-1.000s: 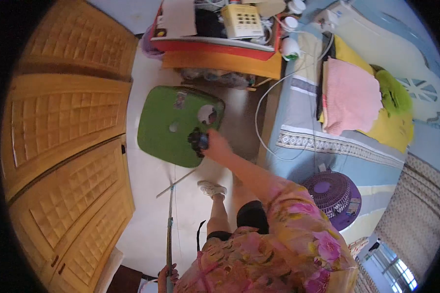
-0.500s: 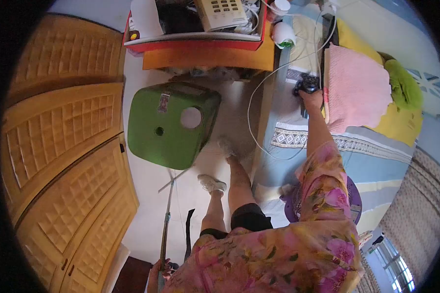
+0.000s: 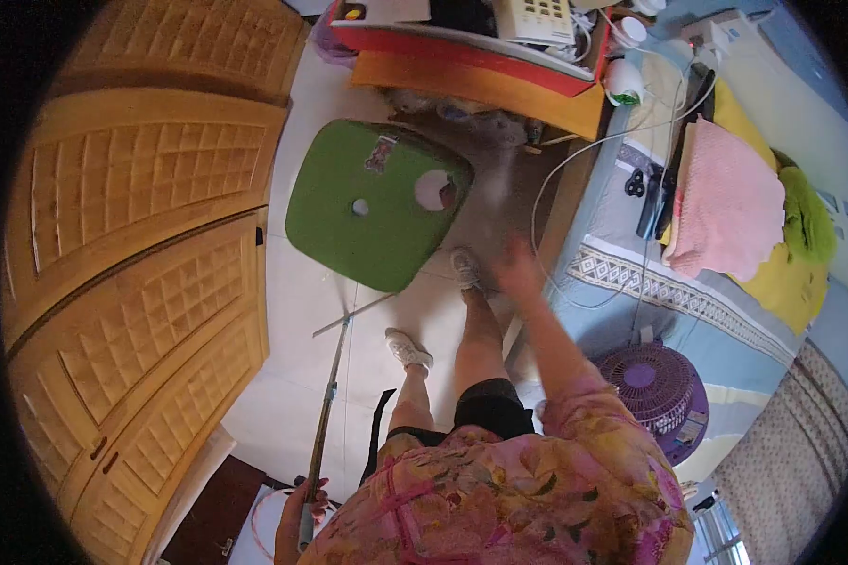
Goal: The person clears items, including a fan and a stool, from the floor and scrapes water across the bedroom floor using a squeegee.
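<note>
Your left hand (image 3: pixel 293 513) is wrapped around the upper end of a long thin pole (image 3: pixel 325 414), low and toward the left of your body. Your right hand (image 3: pixel 518 268) is blurred, out in front of you near the long edge of the bed (image 3: pixel 598 325); nothing shows in its grip, but you cannot tell how far its fingers are spread.

From your left hand, the pole slants forward and away to a thin crossbar (image 3: pixel 330 328) by the near corner of a green stool (image 3: pixel 372 212); whether bar and stool touch is unclear. The stool stands on the floor (image 3: pixel 301 414), forward and left of your right hand and well apart from it.

Just beside your right hand, a white cable (image 3: pixel 535 221) loops along the bed's long edge. Farther in on the bed lie a small black object (image 3: pixel 635 183) and, past it, a folded pink cloth (image 3: pixel 725 198). A purple fan (image 3: pixel 641 377) sits on the bed to the right of your forearm. Beyond the stool, a red box (image 3: pixel 471 52) rests along the front edge of the counter (image 3: pixel 481 91).
</note>
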Motion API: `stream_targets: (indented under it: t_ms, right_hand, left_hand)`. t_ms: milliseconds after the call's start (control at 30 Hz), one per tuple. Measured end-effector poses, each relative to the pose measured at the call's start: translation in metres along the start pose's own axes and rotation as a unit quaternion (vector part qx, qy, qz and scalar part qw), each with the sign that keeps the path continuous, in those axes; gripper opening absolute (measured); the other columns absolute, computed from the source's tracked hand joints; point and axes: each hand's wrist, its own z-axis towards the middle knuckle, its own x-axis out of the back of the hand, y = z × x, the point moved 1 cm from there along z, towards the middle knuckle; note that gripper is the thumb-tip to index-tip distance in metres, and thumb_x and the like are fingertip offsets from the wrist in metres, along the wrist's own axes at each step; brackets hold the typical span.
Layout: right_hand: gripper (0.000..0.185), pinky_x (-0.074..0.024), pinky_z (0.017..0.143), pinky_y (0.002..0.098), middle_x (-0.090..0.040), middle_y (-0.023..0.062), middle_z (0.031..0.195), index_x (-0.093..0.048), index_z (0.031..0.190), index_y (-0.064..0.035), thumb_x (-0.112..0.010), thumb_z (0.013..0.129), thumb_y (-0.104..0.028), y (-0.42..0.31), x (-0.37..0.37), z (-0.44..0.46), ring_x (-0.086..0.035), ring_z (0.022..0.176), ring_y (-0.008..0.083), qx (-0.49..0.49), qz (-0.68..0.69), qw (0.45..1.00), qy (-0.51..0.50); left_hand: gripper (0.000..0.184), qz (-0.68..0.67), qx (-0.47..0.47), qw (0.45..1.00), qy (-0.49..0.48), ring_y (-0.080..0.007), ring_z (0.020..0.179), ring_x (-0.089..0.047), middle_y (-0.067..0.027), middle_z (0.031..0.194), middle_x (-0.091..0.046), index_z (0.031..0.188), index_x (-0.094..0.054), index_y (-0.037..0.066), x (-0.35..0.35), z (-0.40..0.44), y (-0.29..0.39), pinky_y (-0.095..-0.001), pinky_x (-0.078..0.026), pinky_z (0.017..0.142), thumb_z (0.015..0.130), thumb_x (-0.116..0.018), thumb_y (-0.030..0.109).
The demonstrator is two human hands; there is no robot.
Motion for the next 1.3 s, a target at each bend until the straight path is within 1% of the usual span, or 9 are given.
stream_targets:
  t_ms: [33, 100, 200, 300, 500, 633, 733, 933, 1300]
  right_hand:
    - [0.068, -0.0369, 0.081, 0.0337, -0.042, 0.0151, 0.111, -0.033, 0.114, 0.0013, -0.066, 0.062, -0.029, 0.026, -0.071, 0.004, -0.046, 0.096, 0.0235, 0.002, 0.154, 0.986, -0.068]
    - [0.074, -0.0356, 0.083, 0.0334, -0.039, 0.0154, 0.114, -0.031, 0.114, 0.0018, -0.069, 0.060, -0.031, -0.015, -0.128, -0.003, -0.043, 0.100, 0.0255, -0.139, 0.192, 0.965, -0.110]
    - [0.076, -0.0342, 0.084, 0.0322, -0.037, 0.0143, 0.115, -0.030, 0.115, 0.0014, -0.070, 0.058, -0.030, -0.048, -0.167, -0.003, -0.038, 0.104, 0.0252, -0.140, 0.377, 0.914, -0.056]
    - [0.079, -0.0326, 0.085, 0.0378, -0.036, 0.0140, 0.117, -0.028, 0.116, -0.0004, -0.071, 0.057, -0.029, -0.030, -0.204, 0.015, -0.034, 0.108, 0.0265, -0.096, 0.444, 0.891, -0.028]
    - [0.079, -0.0347, 0.076, 0.0508, -0.036, 0.0143, 0.117, -0.029, 0.117, -0.0039, -0.072, 0.056, -0.031, -0.043, -0.183, 0.001, -0.033, 0.108, 0.0307, -0.153, 0.456, 0.873, -0.083]
    - [0.080, -0.0372, 0.076, 0.0503, -0.035, 0.0165, 0.117, -0.029, 0.117, -0.0015, -0.069, 0.057, -0.036, -0.050, -0.173, -0.039, -0.034, 0.108, 0.0310, -0.140, 0.436, 0.884, -0.096]
    - [0.081, -0.0394, 0.071, 0.0462, -0.040, 0.0166, 0.112, -0.028, 0.117, -0.0001, -0.072, 0.055, -0.028, -0.028, -0.171, -0.074, -0.041, 0.100, 0.0317, -0.150, 0.467, 0.870, -0.051]
    - [0.087, -0.0384, 0.073, 0.0426, -0.036, 0.0157, 0.115, -0.023, 0.120, -0.0013, -0.072, 0.056, -0.032, 0.050, -0.148, -0.164, -0.037, 0.104, 0.0296, -0.187, 0.447, 0.874, -0.006]
    - [0.078, -0.0367, 0.076, 0.0350, -0.045, 0.0100, 0.107, -0.030, 0.116, -0.0039, -0.074, 0.054, -0.021, 0.197, -0.165, -0.276, -0.044, 0.095, 0.0237, -0.217, 0.448, 0.863, -0.088]
  left_hand:
    - [0.035, -0.026, 0.006, 1.000, -0.011, -0.0087, 0.045, -0.037, -0.0030, 0.061, -0.042, 0.103, -0.041, 0.002, 0.011, 0.000, -0.003, -0.0191, -0.032, 0.034, 0.081, -0.042, 0.030]
    - [0.035, -0.044, -0.002, 0.999, -0.019, -0.0086, 0.043, -0.037, -0.0028, 0.060, -0.042, 0.103, -0.041, 0.002, 0.033, 0.000, -0.009, -0.0192, -0.031, 0.033, 0.082, -0.041, 0.030]
    - [0.036, -0.011, -0.032, 0.999, 0.005, -0.0083, 0.042, -0.035, -0.0028, 0.061, -0.042, 0.104, -0.040, 0.002, 0.049, -0.009, -0.017, -0.0193, -0.030, 0.032, 0.082, -0.041, 0.030]
    - [0.036, 0.023, -0.042, 0.998, 0.036, -0.0080, 0.041, -0.035, -0.0028, 0.061, -0.042, 0.104, -0.040, 0.002, 0.070, -0.019, -0.018, -0.0192, -0.029, 0.032, 0.082, -0.041, 0.030]
    - [0.036, 0.064, -0.060, 0.996, 0.028, -0.0077, 0.041, -0.035, -0.0027, 0.061, -0.042, 0.104, -0.040, 0.002, 0.177, 0.007, -0.023, -0.0191, -0.030, 0.032, 0.082, -0.041, 0.030]
    - [0.036, 0.084, -0.069, 0.994, 0.029, -0.0076, 0.042, -0.035, -0.0027, 0.062, -0.043, 0.105, -0.041, 0.002, 0.232, 0.020, -0.025, -0.0190, -0.030, 0.032, 0.081, -0.042, 0.030]
    - [0.036, 0.100, -0.071, 0.992, 0.029, -0.0075, 0.042, -0.035, -0.0027, 0.062, -0.043, 0.105, -0.041, 0.002, 0.254, 0.023, -0.026, -0.0190, -0.030, 0.032, 0.081, -0.042, 0.030]
    - [0.037, 0.124, -0.067, 0.990, 0.011, -0.0072, 0.042, -0.036, -0.0027, 0.062, -0.043, 0.105, -0.041, 0.002, 0.275, 0.032, -0.026, -0.0189, -0.030, 0.032, 0.081, -0.043, 0.030]
    - [0.037, 0.151, -0.054, 0.987, -0.020, -0.0068, 0.042, -0.036, -0.0027, 0.063, -0.044, 0.105, -0.041, 0.002, 0.279, 0.044, -0.041, -0.0187, -0.030, 0.032, 0.081, -0.043, 0.030]
